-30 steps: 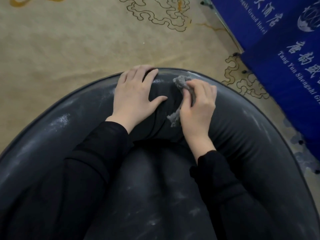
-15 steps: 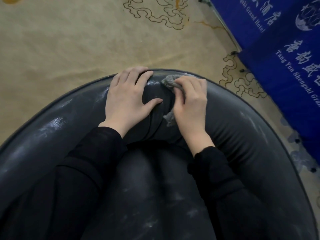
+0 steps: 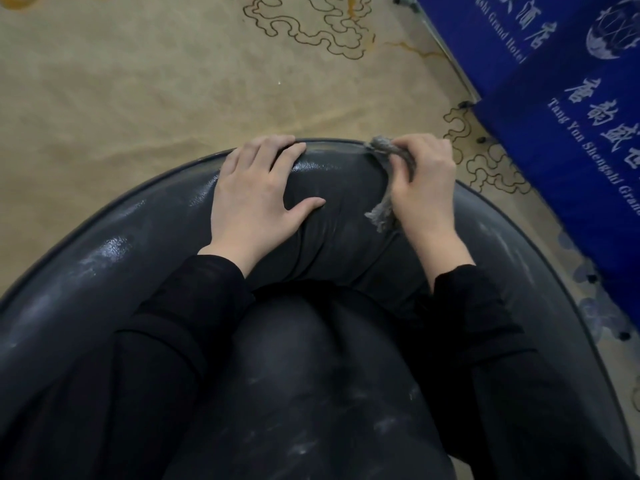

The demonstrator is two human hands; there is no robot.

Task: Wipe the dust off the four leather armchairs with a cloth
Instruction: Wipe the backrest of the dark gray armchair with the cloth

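Head view, looking down over the curved back of a dark leather armchair [image 3: 121, 251]. The left hand [image 3: 256, 199] lies flat on the top of the backrest, its fingers [image 3: 273, 147] straight and draped over the upper rim, thumb spread to the side, holding nothing. The right hand [image 3: 426, 181] is just beside it on the same rim; its fingers [image 3: 427, 147] are curled round a grey cloth [image 3: 384, 148], which is bunched against the leather at the rim's edge. A frayed tail of the cloth hangs out below the palm and lies on the inner face of the backrest. Both forearms wear black sleeves [image 3: 180, 323]. Pale dust streaks [image 3: 301, 448] show on the seat cushion and along the chair's left and right walls. Beneath the chair lies a beige carpet [image 3: 138, 81] with dark scrolling outlines; a blue banner [image 3: 571, 98] with white lettering stands at upper right.
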